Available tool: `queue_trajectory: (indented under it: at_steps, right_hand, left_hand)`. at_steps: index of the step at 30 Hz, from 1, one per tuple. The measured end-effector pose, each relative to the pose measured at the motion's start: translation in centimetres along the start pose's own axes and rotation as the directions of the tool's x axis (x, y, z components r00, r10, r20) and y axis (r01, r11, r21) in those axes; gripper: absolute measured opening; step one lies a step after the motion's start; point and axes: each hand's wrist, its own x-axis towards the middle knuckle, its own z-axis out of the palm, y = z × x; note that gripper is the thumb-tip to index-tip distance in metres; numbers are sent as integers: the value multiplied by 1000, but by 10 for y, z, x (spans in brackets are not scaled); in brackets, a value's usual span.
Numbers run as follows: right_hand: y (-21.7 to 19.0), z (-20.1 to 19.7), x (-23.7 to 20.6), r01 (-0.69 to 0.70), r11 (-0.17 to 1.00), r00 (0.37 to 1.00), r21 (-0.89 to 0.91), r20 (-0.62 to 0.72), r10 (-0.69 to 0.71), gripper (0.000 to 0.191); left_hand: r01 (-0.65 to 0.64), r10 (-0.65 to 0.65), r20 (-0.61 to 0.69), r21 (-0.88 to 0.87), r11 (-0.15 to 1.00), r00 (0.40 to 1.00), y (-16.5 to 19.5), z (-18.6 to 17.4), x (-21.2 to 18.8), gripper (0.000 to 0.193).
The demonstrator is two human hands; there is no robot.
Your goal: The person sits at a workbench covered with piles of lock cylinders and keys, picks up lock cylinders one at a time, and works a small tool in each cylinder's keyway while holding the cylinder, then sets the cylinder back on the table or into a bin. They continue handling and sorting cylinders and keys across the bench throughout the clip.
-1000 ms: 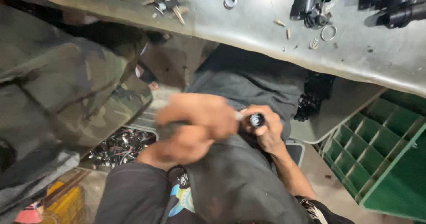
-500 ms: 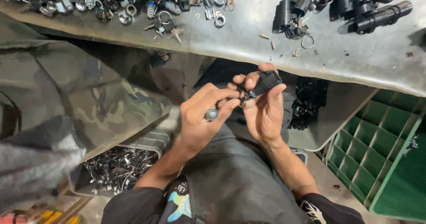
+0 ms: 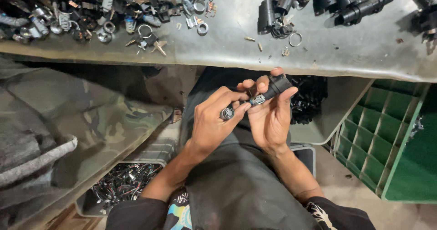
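Note:
My right hand (image 3: 269, 116) is raised over my lap, palm toward me, with a black cylindrical lock body (image 3: 274, 87) pinched between thumb and fingertips. A small metal end sticks out of that lock body toward the left. My left hand (image 3: 213, 122) sits close beside it, curled round a small round metal cylinder (image 3: 226, 114), its fingertips touching the lock body's metal end. Both hands hover just below the front edge of the grey metal workbench (image 3: 236, 52).
The bench carries a heap of metal rings, keys and small lock parts (image 3: 104, 11) at the left and several black cylinders (image 3: 327, 2) at the right. A green divided crate (image 3: 378, 139) stands at the right, a bin of metal scrap (image 3: 123, 184) lower left, camouflage cloth (image 3: 91, 116) at the left.
The view has tilted up and shows more of the bench. My hands have come up from my lap and parted slightly; the lock body is now held upright in my right fingers.

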Motion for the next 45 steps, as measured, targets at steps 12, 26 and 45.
queue_trajectory:
  at_steps: [12, 26, 45]
  right_hand:
    - [-35, -32, -23, 139, 852, 977, -505, -70, -201, 56]
    - [-54, -50, -31, 161, 634, 953, -756, -48, -300, 30]
    - [-43, -54, -27, 162, 626, 942, -762, -69, -328, 30]
  left_hand:
    - [124, -66, 225, -255, 959, 972, -5, 28, 9, 14]
    - [11, 22, 219, -147, 989, 975, 3, 46, 11, 14]
    - [-3, 29, 162, -154, 988, 986, -10, 54, 9, 14]
